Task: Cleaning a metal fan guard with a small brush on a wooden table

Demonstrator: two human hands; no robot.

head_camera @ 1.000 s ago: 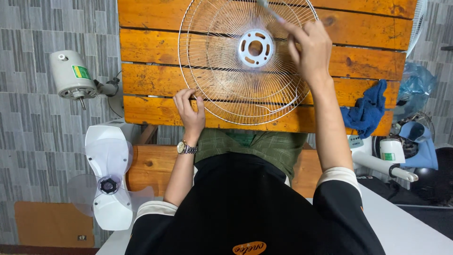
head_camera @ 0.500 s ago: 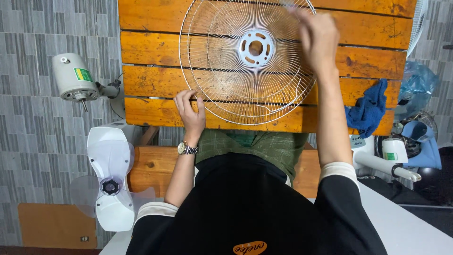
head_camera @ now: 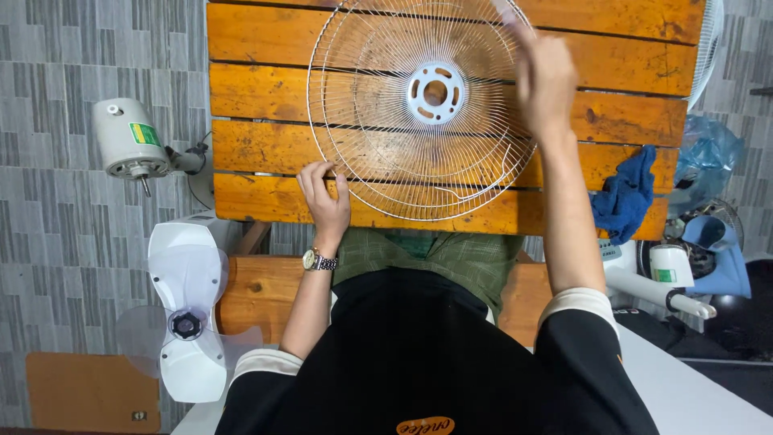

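A white wire fan grille (head_camera: 378,137) with a white plastic hub (head_camera: 436,93) lies flat on the orange wooden slat table (head_camera: 636,36). My left hand (head_camera: 324,197) pinches the grille's rim at its lower left, near the table's front edge. My right hand (head_camera: 547,80) is over the grille's right side, blurred by motion. It is closed on a thin grey tool (head_camera: 506,14) whose tip points toward the upper rim. I wear a wristwatch on the left wrist.
A blue cloth (head_camera: 624,201) hangs off the table's right front corner. On the floor at the left are a fan motor (head_camera: 129,141) and a white fan housing with a clear blade (head_camera: 187,322). More fan parts (head_camera: 672,278) lie at the right. A wooden bench (head_camera: 258,286) is under me.
My right hand has swept from the grille's upper middle toward its right edge with the tool. My left hand stays on the rim. The view has shifted slightly downward.
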